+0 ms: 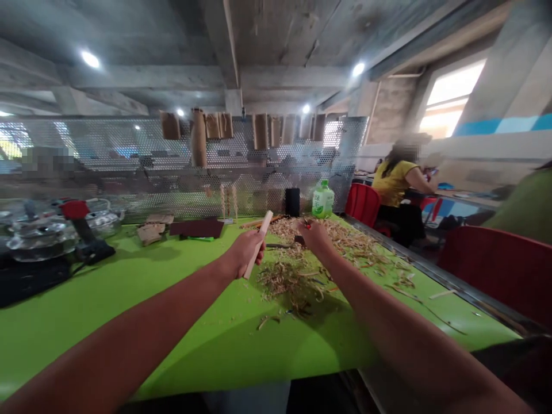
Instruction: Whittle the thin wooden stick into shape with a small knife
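Note:
A pale, straight wooden stick [259, 244] stands tilted in my left hand [248, 253], whose fingers are wrapped round its middle. To the right, my right hand [317, 237] is closed above the heap of wood shavings [284, 279]. A small red and dark bit shows at its fingers, and a dark piece [299, 238] is just below them; I cannot make out what the hand holds. Between the two hands a thin dark strip [278, 246] lies at the edge of the shavings. The hands are apart, over the green tabletop [190, 328].
A green-capped bottle [323, 200] and a black upright box [292, 202] stand at the back before a perforated metal screen [172, 172]. Brown sheets [197, 228] lie left of centre. Metal pots [41, 236] and a red-topped black tool [81, 227] are far left. A person in yellow sits right.

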`<action>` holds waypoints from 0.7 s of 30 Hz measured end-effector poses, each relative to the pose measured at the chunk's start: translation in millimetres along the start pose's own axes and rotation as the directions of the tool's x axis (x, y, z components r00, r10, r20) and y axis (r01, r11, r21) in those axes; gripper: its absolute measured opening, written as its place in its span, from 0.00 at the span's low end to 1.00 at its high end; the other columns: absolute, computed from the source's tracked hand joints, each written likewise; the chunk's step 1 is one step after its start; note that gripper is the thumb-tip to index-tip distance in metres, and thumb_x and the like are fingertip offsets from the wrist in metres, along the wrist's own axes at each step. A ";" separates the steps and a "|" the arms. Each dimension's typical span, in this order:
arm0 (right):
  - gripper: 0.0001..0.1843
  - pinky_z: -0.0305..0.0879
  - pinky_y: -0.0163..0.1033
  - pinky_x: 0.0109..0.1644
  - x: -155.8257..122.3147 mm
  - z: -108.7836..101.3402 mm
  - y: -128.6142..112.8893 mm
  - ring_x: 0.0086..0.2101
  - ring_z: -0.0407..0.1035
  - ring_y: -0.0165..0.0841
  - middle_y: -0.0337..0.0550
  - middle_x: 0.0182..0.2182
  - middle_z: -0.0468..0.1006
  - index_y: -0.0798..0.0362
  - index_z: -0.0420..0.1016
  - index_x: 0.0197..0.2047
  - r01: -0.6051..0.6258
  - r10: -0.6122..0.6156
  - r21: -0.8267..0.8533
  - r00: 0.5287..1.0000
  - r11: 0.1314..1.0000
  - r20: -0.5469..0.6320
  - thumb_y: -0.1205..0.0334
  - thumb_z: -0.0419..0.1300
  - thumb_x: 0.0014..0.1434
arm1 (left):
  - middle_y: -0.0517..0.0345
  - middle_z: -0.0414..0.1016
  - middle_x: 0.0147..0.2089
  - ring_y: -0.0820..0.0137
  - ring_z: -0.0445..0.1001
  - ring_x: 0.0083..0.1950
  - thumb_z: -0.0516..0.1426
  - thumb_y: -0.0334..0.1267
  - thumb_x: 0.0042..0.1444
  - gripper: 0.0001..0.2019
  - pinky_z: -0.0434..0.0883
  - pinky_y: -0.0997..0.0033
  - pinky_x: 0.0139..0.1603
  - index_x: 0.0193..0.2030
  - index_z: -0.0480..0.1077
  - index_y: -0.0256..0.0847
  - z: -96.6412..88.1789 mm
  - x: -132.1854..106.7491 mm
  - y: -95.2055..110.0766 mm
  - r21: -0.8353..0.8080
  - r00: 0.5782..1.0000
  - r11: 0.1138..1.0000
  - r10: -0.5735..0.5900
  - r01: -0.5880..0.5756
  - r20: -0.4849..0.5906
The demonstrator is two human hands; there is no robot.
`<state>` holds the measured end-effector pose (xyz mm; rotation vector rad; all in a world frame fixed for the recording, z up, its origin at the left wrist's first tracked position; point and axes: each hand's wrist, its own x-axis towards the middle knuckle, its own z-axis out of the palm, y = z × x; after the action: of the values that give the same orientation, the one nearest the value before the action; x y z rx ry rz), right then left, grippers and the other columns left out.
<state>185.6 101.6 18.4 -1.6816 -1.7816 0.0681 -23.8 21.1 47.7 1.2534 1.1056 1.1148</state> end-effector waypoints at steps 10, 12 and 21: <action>0.20 0.61 0.34 0.40 5.8 -26.9 -50.5 0.39 0.73 0.34 0.46 0.43 0.82 0.49 0.77 0.55 0.159 -0.159 -0.013 0.987 0.987 -0.030 0.57 0.51 0.65 | 0.67 0.66 0.25 0.81 0.58 0.13 0.56 0.38 0.55 0.08 0.54 0.78 0.12 0.39 0.61 0.41 -6.4 9.2 -43.3 -0.083 0.994 0.993 0.094 -0.089 0.060; 0.21 0.62 0.34 0.41 -2.6 -6.3 -48.5 0.40 0.73 0.35 0.45 0.44 0.81 0.47 0.75 0.57 0.162 -0.163 -0.018 0.985 0.987 -0.047 0.57 0.49 0.66 | 0.66 0.68 0.29 0.82 0.58 0.13 0.56 0.39 0.56 0.09 0.54 0.79 0.12 0.40 0.61 0.41 -6.6 3.0 -47.0 -0.055 0.985 0.993 0.107 -0.100 0.134; 0.23 0.61 0.36 0.42 -38.5 29.5 -46.3 0.42 0.75 0.37 0.47 0.43 0.82 0.46 0.71 0.60 0.245 -0.225 -0.225 0.968 0.943 0.111 0.61 0.48 0.65 | 0.69 0.60 0.20 0.78 0.61 0.16 0.50 0.39 0.60 0.06 0.61 0.79 0.17 0.34 0.58 0.42 3.9 2.4 -54.9 -0.035 0.982 0.986 0.168 -0.166 0.087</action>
<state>128.4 71.1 1.0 -1.6325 -2.1120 -0.1907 -18.9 22.7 -7.2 1.3805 0.9284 1.1827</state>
